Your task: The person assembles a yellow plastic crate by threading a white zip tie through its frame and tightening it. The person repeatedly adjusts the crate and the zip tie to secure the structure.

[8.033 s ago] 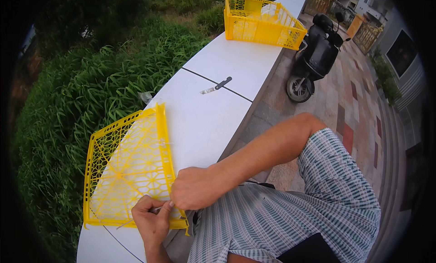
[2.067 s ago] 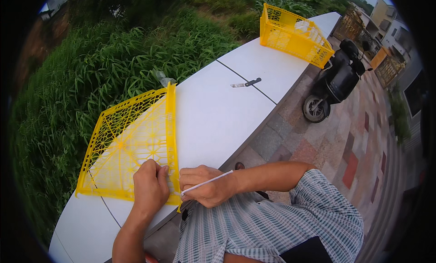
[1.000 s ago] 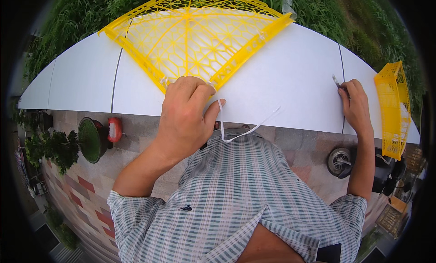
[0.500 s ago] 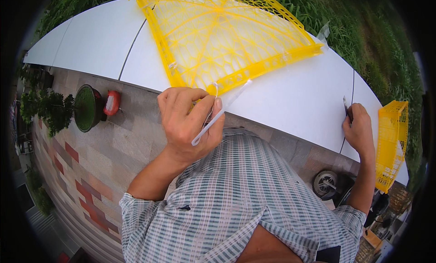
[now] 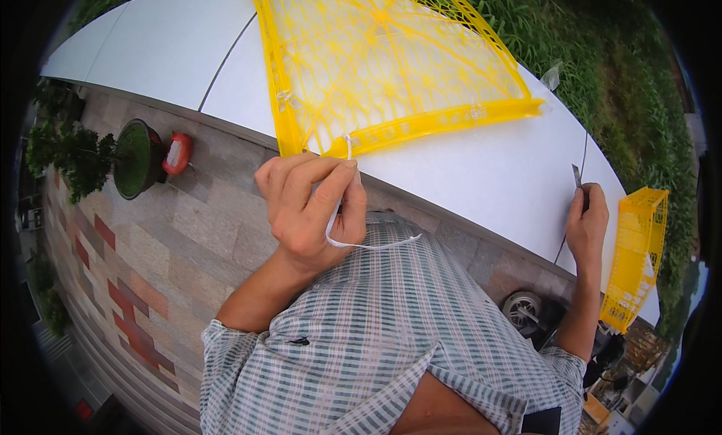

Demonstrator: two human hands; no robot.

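Observation:
A yellow plastic lattice crate (image 5: 421,127) lies on the white table, its near corner at the table's front edge. At that corner my left hand (image 5: 312,209) is closed on a thin white cable tie (image 5: 376,247). The tie comes up from the crate's corner through my fingers, and its free tail sticks out to the right over my shirt. Farther right, my right hand (image 5: 587,224) is closed around a slim tool with a narrow grey blade (image 5: 577,175) pointing up; it looks like a small knife. My fingers hide its handle.
The white table (image 5: 481,183) curves across the view, with dark seams between panels. Another yellow crate (image 5: 635,262) stands at the right end. Below left are a potted plant (image 5: 139,160) and a red object (image 5: 178,153) on the paving. A wheel (image 5: 524,311) shows below right.
The cable tie's free tail has swung from pointing up toward the crate to lying out right across my shirt. Both hands keep their hold; the view has shifted slightly.

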